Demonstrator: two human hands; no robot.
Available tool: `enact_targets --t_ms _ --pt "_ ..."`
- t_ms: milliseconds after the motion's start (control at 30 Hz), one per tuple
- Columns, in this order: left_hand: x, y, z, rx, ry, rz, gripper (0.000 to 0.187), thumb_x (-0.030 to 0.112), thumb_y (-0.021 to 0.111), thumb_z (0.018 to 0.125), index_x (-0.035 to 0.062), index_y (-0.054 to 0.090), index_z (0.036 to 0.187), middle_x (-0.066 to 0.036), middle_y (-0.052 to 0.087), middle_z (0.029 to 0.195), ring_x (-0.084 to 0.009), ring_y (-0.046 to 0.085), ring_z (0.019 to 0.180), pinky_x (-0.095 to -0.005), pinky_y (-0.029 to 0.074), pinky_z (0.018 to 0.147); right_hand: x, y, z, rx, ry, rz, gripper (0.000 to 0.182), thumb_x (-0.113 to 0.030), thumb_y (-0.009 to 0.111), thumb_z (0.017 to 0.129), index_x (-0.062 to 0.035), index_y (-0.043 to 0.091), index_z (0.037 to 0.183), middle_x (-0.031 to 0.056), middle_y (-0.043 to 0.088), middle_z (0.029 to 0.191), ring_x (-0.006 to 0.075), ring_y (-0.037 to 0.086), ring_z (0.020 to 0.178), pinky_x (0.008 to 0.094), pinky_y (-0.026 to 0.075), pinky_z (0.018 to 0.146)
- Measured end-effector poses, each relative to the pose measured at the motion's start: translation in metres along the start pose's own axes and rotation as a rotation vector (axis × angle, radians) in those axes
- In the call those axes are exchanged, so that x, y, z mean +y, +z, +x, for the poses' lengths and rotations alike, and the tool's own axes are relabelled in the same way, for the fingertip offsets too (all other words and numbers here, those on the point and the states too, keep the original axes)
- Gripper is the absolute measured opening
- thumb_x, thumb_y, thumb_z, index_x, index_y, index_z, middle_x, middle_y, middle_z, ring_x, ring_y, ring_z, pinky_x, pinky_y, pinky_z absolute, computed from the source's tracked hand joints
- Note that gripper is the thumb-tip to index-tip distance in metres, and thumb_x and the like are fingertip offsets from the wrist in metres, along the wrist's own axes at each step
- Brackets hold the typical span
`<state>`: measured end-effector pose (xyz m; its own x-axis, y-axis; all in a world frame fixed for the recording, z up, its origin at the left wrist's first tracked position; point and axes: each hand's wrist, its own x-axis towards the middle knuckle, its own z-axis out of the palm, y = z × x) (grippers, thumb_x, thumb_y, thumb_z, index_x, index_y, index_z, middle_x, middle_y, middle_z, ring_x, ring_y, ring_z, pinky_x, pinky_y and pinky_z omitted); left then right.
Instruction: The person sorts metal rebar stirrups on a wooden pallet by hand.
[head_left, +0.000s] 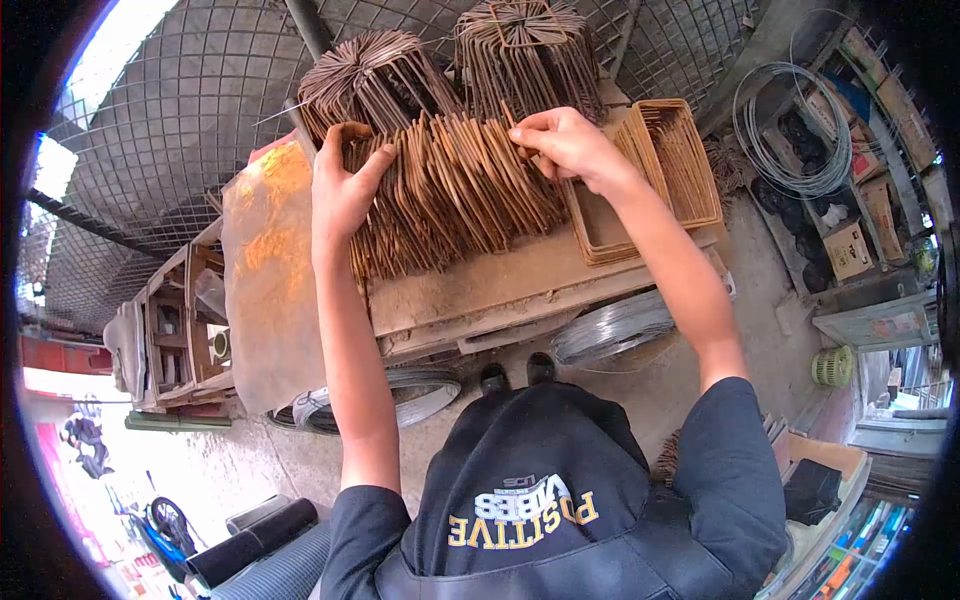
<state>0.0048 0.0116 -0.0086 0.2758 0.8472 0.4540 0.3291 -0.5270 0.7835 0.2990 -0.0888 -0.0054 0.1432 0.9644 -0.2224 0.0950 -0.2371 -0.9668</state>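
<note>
A long row of rusty bent metal rods (450,190) stands packed together on the wooden bench (480,295). My left hand (348,185) is at the row's left end, thumb and fingers apart around the rods there. At the upper right end of the row, my right hand (562,145) pinches a rod end between thumb and fingers. Right of the row lie rectangular wire frames (680,165), stacked and leaning. Behind the row stand two bundles of bent rods, one at the left (375,75) and one at the right (525,50).
A wire mesh (200,100) rises behind the bench. Wire coils (615,328) lie under the bench's front edge, and another coil (795,130) is at the right. A stained sheet (265,270) covers the bench's left end. Shelves (165,335) stand farther left.
</note>
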Motion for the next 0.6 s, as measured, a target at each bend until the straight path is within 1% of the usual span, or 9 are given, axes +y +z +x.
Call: enact_targets --t_ms 67,100,133,200,233,333,400,533,600 --pt "0.002 0.000 0.000 -0.007 -0.004 -0.004 0.042 0.026 0.078 0.084 -0.0015 0.063 0.111 -0.019 0.069 0.107 -0.0309 0.065 0.104 -0.0390 0.049 0.095 0.001 -0.001 -0.003 0.070 -0.178 -0.288 0.027 -0.026 0.070 0.099 0.0014 0.071 0.102 0.0008 0.068 0.073 0.0059 0.055 0.053 0.0235 0.041 0.048" --pt "0.004 0.000 0.000 -0.011 -0.018 -0.009 0.042 0.026 0.078 0.084 -0.0015 0.063 0.111 -0.019 0.069 0.107 -0.0306 0.065 0.104 -0.0389 0.049 0.095 -0.005 -0.001 -0.008 0.126 -0.242 -0.423 0.028 -0.022 0.066 0.099 0.0049 0.072 0.104 0.0069 0.074 0.077 0.0072 0.058 0.056 0.0249 0.044 0.052" --pt "0.005 0.000 -0.001 -0.016 -0.034 -0.015 0.041 0.025 0.078 0.084 -0.0015 0.063 0.111 -0.019 0.069 0.107 -0.0303 0.065 0.104 -0.0388 0.049 0.095 -0.004 -0.003 -0.007 0.126 -0.243 -0.424 0.028 -0.022 0.066 0.099 0.0049 0.072 0.104 0.0069 0.074 0.077 0.0072 0.058 0.056 0.0249 0.044 0.052" --pt "0.000 0.001 0.000 -0.003 -0.010 -0.004 0.041 0.025 0.078 0.084 -0.0016 0.063 0.111 -0.019 0.069 0.107 -0.0295 0.065 0.103 -0.0386 0.049 0.095 0.001 -0.008 -0.004 0.198 -0.317 -0.567 0.026 -0.015 0.062 0.097 0.0070 0.072 0.107 0.0094 0.076 0.077 0.0061 0.059 0.060 0.0251 0.045 0.053" --pt "-0.002 0.001 0.000 0.011 0.012 0.008 0.041 0.025 0.078 0.084 -0.0016 0.062 0.111 -0.018 0.069 0.106 -0.0287 0.065 0.102 -0.0383 0.049 0.094 0.003 -0.009 -0.004 0.202 -0.318 -0.566 0.026 -0.015 0.062 0.097 0.0070 0.072 0.107 0.0094 0.076 0.077 0.0061 0.059 0.060 0.0251 0.045 0.053" --pt "0.003 0.000 -0.001 -0.003 -0.003 -0.010 0.041 0.025 0.078 0.084 -0.0015 0.062 0.110 -0.018 0.069 0.106 -0.0278 0.065 0.101 -0.0381 0.049 0.094 -0.001 -0.008 -0.007 0.087 -0.367 -0.453 0.026 -0.010 0.057 0.097 0.0095 0.071 0.108 0.0118 0.077 0.079 0.0058 0.056 0.058 0.0260 0.043 0.051" --pt "0.002 0.000 -0.001 -0.010 -0.014 -0.012 0.041 0.025 0.078 0.084 -0.0013 0.062 0.110 -0.018 0.069 0.106 -0.0278 0.065 0.101 -0.0380 0.049 0.093 -0.013 -0.003 -0.018 0.052 -0.272 -0.442 0.027 -0.010 0.056 0.097 0.0110 0.070 0.108 0.0123 0.076 0.078 0.0054 0.052 0.055 0.0266 0.041 0.050" --pt "0.005 0.000 -0.001 -0.015 -0.019 -0.018 0.041 0.026 0.078 0.084 -0.0010 0.062 0.111 -0.017 0.068 0.105 -0.0272 0.064 0.101 -0.0377 0.049 0.093 -0.014 -0.004 -0.017 0.044 -0.297 -0.457 0.029 -0.012 0.055 0.100 0.0104 0.070 0.109 0.0113 0.076 0.078 0.0054 0.047 0.051 0.0268 0.040 0.048" --pt "0.002 0.001 -0.001 -0.007 -0.012 -0.011 0.041 0.026 0.078 0.084 -0.0008 0.062 0.111 -0.017 0.068 0.106 -0.0274 0.064 0.101 -0.0378 0.049 0.093 -0.017 -0.005 -0.019 -0.026 -0.193 -0.309 0.030 -0.015 0.055 0.102 0.0098 0.070 0.110 0.0098 0.076 0.081 0.0060 0.048 0.050 0.0261 0.041 0.049"
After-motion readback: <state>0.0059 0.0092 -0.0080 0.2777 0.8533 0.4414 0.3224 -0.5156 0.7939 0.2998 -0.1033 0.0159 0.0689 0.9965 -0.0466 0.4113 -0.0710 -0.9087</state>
